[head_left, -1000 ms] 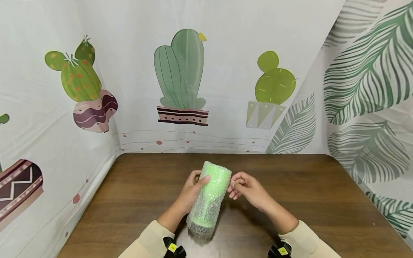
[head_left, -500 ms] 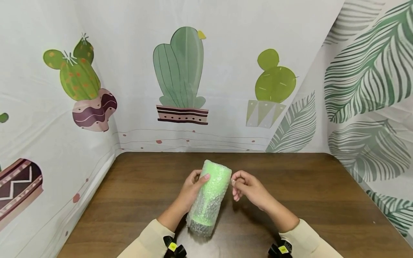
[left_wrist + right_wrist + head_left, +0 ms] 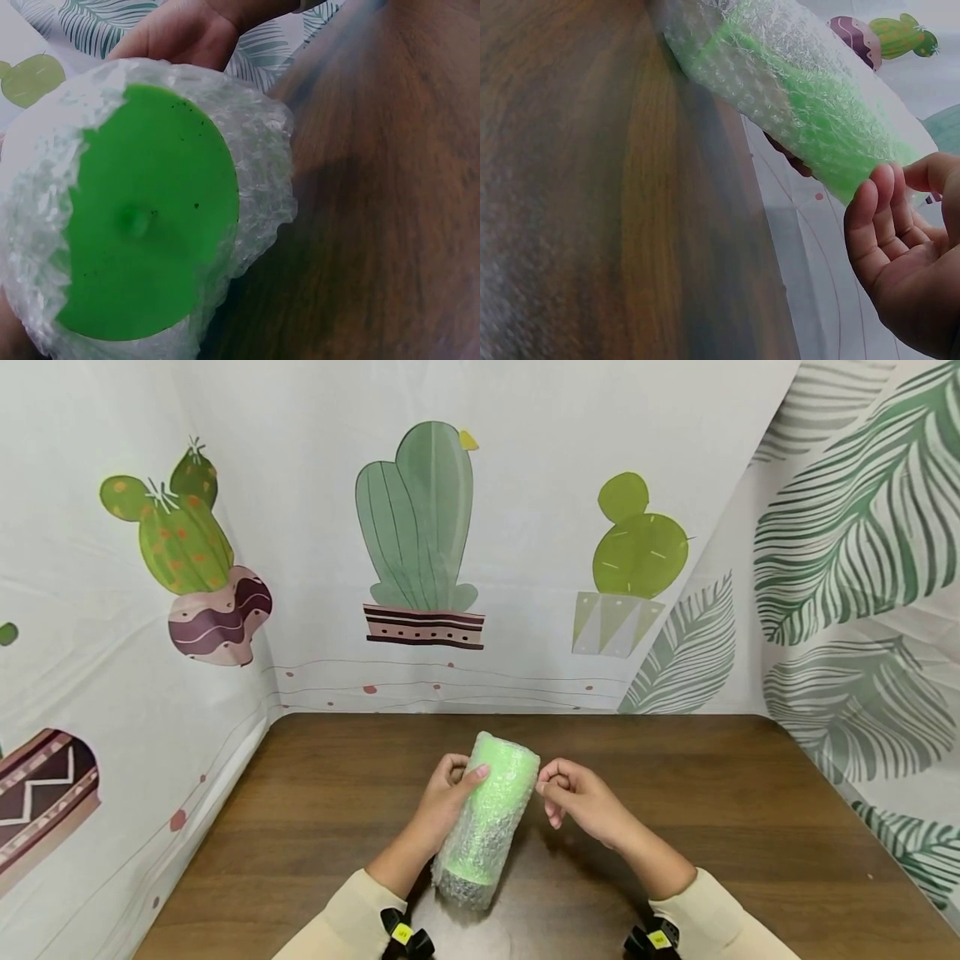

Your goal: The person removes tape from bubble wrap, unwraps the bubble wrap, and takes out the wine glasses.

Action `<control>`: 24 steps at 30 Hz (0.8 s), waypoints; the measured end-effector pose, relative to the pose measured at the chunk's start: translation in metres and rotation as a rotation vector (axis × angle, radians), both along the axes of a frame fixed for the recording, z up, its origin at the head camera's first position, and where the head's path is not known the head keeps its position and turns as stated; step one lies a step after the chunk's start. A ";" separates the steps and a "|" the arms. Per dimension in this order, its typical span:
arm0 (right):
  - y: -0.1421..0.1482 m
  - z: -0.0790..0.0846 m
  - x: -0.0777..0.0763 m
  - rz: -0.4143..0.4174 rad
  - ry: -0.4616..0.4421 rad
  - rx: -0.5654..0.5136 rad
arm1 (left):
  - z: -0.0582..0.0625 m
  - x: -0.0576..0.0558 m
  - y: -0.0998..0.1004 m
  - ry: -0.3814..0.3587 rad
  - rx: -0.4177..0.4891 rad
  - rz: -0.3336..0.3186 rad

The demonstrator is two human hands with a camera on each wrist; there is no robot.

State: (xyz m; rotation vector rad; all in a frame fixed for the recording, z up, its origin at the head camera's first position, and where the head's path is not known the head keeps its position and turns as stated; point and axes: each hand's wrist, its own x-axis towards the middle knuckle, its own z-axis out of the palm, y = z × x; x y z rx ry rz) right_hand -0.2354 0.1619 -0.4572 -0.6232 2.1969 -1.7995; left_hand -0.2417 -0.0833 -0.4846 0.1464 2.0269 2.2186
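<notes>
A bright green cylinder (image 3: pixel 501 777) wrapped in clear bubble wrap (image 3: pixel 483 839) leans at a slant over the table. My left hand (image 3: pixel 438 810) grips its upper left side, thumb across the front and fingers behind. At the upper right edge of the wrap, my right hand (image 3: pixel 585 802) pinches with thumb and index finger, its other fingers curled. The left wrist view looks straight at a flat, round green end (image 3: pixel 150 217) with a small central dimple, ringed by crinkled wrap. In the right wrist view, the fingertips (image 3: pixel 883 176) overlap the end of the wrapped cylinder.
The brown wooden table (image 3: pixel 337 777) has rounded far corners. White cloth (image 3: pixel 525 527) printed with cacti hangs behind it and on the left, and a leaf-patterned cloth (image 3: pixel 847 610) hangs on the right. Both sleeved wrists carry black straps (image 3: pixel 405 935).
My right hand has shifted slightly to the right at the wrap's upper edge. The left hand keeps its grip, and the wrapped cylinder has barely moved.
</notes>
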 end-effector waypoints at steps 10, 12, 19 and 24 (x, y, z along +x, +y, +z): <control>0.000 0.002 0.000 -0.001 0.004 0.037 | -0.002 -0.003 -0.001 -0.015 -0.028 0.036; 0.000 0.002 0.000 0.002 0.008 0.036 | -0.002 -0.003 -0.001 -0.016 -0.025 0.033; -0.001 0.001 -0.001 0.040 -0.017 -0.088 | 0.000 -0.002 0.000 -0.009 -0.028 0.033; -0.001 0.001 0.000 0.022 -0.043 -0.100 | -0.002 -0.004 -0.001 -0.013 -0.016 0.038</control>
